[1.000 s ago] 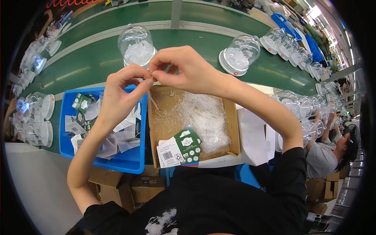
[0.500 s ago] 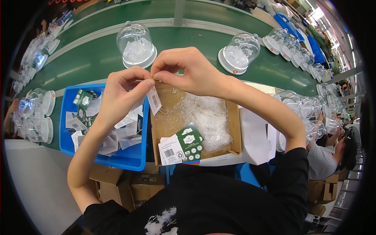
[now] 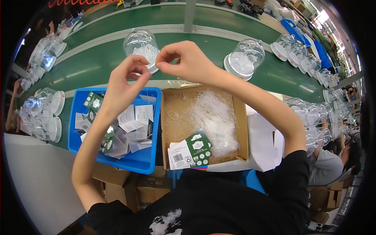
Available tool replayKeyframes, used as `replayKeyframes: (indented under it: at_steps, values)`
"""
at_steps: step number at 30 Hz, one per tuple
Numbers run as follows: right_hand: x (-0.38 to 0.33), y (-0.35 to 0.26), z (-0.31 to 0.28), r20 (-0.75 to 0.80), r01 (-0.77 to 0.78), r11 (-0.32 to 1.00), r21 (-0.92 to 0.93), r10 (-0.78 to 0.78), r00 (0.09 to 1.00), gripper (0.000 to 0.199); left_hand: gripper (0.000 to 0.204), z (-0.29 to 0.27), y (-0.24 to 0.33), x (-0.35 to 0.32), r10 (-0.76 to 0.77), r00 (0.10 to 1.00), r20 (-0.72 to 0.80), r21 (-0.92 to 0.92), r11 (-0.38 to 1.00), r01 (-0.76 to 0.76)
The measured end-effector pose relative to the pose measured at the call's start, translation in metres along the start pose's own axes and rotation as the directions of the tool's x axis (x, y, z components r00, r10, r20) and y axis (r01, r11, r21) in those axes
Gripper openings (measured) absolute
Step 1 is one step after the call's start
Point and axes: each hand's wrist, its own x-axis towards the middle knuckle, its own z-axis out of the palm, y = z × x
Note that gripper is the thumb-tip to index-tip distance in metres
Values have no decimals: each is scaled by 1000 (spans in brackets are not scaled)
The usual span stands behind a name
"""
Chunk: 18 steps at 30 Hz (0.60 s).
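My left hand point(image 3: 127, 80) is raised over the blue bin point(image 3: 72, 133), its fingers loosely curled and the thumb apart from them. Just below its thumb, a faint thin line and the edge of a pale tag point(image 3: 147, 98) show at the bin's rim; whether they touch the hand I cannot tell. My right hand point(image 3: 184, 60) is beside it, thumb and forefinger pinched; anything between them is too small to make out. White and green printed tags point(image 3: 133, 117) lie loose in the bin. A cardboard tray point(image 3: 172, 133) to its right holds clear plastic loops point(image 3: 211, 121) and a small stack of tags point(image 3: 190, 150).
Two clear domes on white bases stand on the green conveyor, one behind my hands point(image 3: 143, 45) and another to the right point(image 3: 244, 58). More domes point(image 3: 47, 113) crowd the left, with others point(image 3: 309, 113) at the right. A person point(image 3: 329, 166) sits at far right.
My hands have parted slightly at the fingertips. The barcoded tag that hung between them over the cardboard tray has left that spot. The whole view has shifted a little.
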Motion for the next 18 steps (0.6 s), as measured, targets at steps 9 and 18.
replayKeyframes:
  at_steps: [9,18]
  values:
    - [78,49,25,-85,-4,995,104,13,996,18,11,-42,-32,55,144,979,-144,335,938,-89]
    - [160,97,48,-362,8,996,-88,-39,931,22,18,-90,-62,131,74,988,-133,621,784,25]
